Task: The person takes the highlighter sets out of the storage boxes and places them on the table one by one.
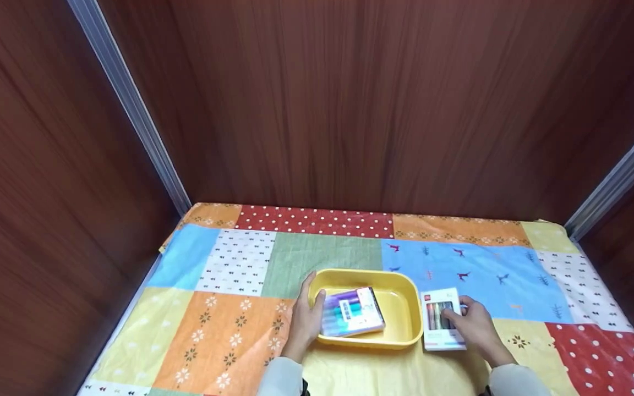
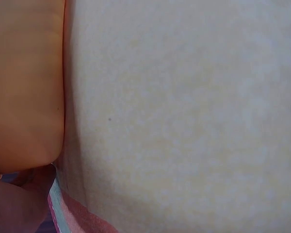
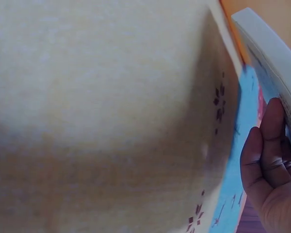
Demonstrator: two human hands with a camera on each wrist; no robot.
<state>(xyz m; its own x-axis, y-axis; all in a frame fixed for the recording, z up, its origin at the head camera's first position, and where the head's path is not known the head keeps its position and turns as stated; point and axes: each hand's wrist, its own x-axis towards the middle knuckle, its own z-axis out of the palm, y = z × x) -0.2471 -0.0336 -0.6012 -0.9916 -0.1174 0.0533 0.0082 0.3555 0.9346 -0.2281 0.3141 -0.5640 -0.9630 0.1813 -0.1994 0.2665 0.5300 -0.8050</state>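
Observation:
A yellow plastic basket (image 1: 402,316) stands near the front of the table. My left hand (image 1: 307,316) grips its left wall, thumb over the rim and fingers along the outside. In the left wrist view only part of that hand (image 2: 19,204) shows, at the basket's corner. Inside the basket a clear pack of colored pens (image 1: 353,312) lies tilted, purple through green. Just right of the basket, my right hand (image 1: 476,327) holds a white box with a window showing colored sticks (image 1: 443,338), thumb on its front. The right wrist view shows fingers (image 3: 271,126) against the box's back.
A patchwork tablecloth (image 1: 229,341) covers the table. Dark wood-grain panels (image 1: 317,110) rise at the back and both sides, with metal strips (image 1: 135,104) at the corners.

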